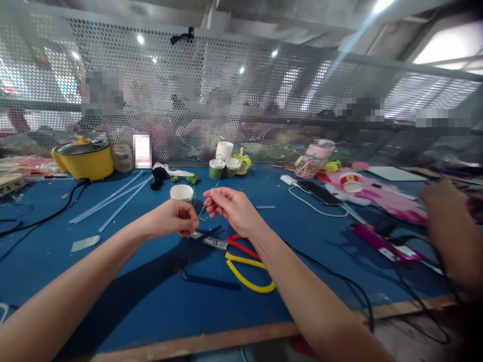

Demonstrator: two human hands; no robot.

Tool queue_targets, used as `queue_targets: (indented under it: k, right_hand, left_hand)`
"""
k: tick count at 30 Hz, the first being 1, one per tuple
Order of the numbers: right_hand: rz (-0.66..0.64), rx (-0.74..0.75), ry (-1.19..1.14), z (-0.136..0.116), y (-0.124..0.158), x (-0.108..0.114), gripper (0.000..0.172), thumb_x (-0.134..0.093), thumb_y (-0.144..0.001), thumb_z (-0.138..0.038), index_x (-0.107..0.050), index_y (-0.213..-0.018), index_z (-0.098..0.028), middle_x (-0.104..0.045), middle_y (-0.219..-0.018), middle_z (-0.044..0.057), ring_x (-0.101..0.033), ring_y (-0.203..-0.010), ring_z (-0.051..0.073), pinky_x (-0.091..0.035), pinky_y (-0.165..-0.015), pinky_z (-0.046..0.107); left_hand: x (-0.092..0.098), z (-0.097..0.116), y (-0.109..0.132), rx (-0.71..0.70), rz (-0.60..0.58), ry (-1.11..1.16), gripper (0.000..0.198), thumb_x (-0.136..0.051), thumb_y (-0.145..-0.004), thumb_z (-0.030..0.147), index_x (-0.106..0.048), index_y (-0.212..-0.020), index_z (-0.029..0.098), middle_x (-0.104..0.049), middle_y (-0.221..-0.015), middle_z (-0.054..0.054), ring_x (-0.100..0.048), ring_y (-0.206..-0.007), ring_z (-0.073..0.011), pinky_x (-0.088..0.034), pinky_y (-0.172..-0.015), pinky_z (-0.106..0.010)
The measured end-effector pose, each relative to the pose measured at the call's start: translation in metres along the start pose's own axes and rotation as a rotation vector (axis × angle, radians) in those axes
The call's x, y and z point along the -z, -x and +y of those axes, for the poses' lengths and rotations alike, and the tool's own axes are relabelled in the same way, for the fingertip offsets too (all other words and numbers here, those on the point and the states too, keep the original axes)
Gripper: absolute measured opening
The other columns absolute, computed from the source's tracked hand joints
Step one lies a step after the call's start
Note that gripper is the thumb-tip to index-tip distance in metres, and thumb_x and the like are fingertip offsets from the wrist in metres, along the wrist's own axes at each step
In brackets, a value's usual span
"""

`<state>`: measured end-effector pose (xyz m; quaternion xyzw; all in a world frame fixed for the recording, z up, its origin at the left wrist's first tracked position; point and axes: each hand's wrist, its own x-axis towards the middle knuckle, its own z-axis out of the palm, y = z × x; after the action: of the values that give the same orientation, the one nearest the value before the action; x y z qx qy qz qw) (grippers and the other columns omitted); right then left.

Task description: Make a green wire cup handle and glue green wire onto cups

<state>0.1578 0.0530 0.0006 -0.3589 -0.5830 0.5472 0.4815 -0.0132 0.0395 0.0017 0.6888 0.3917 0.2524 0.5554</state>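
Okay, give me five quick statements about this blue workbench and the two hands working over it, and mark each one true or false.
1. The metal scissors with red and yellow handles lie on the blue tabletop. True.
2. The round white cup stands just beyond the left hand. True.
3. The right hand grips the scissors. False: the right hand pinches a thin strand.
4. The purple power strip lies left of the scissors. False: the power strip is right of them.
5. The round yellow pot has its lid off. False: a dark lid sits on the pot.
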Motion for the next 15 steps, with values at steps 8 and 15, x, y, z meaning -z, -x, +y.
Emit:
queue_targets:
  k: [8, 15]
  right_hand:
    - [0.002, -0.123, -0.171, -0.008, -0.001, -0.001, 0.017, -0.065, -0.067, -0.028, -0.056, -0.066, -0.013, -0.057, -0.056, -0.002, -0.051, -0.047, 0.006, -0.041, -0.045, 0.018]
    - [-0.194, -0.272, -0.307, -0.007, 0.0, -0.013, 0.019, -0.066, -0.064, -0.028, -0.054, -0.063, -0.013, -0.053, -0.055, -0.004, -0.048, -0.049, 0.004, -0.04, -0.048, 0.016]
  left_hand:
    - [-0.003, 0.014, 0.012, -0.442, 0.21, -0.331, 0.015, -0.051, -0.077, 0.018, -0.057, -0.09, 0.014, -0.06, -0.077, -0.004, -0.056, -0.068, -0.0118, -0.047, -0.064, -0.026]
    - [-0.005, 0.012, 0.02, -1.033, 0.377, -0.796, 0.017, -0.049, -0.08, 0.013, -0.065, -0.084, 0.016, -0.062, -0.091, -0.01, -0.057, -0.085, -0.0157, -0.048, -0.072, -0.028]
